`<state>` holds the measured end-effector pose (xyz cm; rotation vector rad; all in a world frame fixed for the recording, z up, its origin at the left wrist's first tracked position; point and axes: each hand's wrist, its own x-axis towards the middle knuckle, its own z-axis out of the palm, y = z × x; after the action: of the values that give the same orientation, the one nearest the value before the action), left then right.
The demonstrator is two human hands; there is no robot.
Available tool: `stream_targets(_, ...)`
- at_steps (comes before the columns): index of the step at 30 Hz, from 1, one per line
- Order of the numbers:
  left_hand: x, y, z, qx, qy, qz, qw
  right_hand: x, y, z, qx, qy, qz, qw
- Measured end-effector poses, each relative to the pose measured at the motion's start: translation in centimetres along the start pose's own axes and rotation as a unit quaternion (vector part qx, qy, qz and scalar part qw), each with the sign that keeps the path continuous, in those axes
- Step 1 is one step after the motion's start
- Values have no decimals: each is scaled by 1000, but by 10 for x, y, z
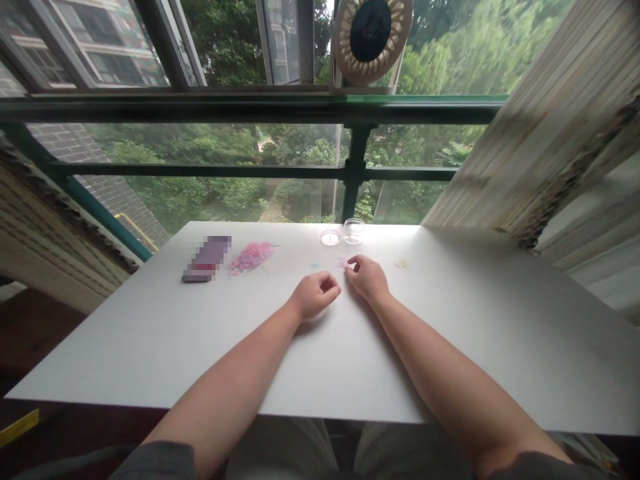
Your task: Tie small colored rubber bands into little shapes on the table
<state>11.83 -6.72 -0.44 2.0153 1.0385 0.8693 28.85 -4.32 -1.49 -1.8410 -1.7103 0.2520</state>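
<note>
My left hand (316, 295) hovers low over the white table (210, 347), thumb and fingertips pinched together. Whatever sits in that pinch, if anything, is too small to make out. Just to the right, my right hand (369, 277) reaches to a small cluster of pink pieces (342, 262), its thumb and index finger curved and slightly apart. A little pale blue patch of pieces (315, 266) lies beyond my left hand. Right of my right hand is a small group of yellowish pieces (401, 264). A larger heap of mixed pink and purple pieces (251, 258) spreads on the left.
At the table's far edge stand a clear round container (354, 231) and a shallow clear round dish or lid (330, 238). A blurred-out dark flat object (207, 259) lies at the left. Behind are a green railing (240, 109), a fan (371, 37) and curtains (505, 140).
</note>
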Motion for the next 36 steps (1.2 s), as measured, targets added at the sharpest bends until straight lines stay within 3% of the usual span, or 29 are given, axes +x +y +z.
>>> stream_targets(6,0,-9,-10,51,40,-16,998,-1,4,1,43,-7,-26,999)
stream_targets(9,-1,-26,-35,120,134,-87,980,-2,8,1,81,-10,-46,996)
stream_targets(12,-9,-46,-65,199,212,-191,938,-2,12,2,125,-1,-42,991)
stream_targets(16,-24,-63,-92,251,242,-249,904,-1,14,3,140,18,-44,989)
stream_targets(24,-25,-72,-97,320,227,-256,884,-2,18,0,177,27,-42,983)
stream_targets(30,-22,-71,-100,330,217,-270,878,-5,17,1,169,-38,-106,979)
stream_targets(36,-20,-68,-98,325,227,-283,873,-4,16,-1,190,-46,-109,975)
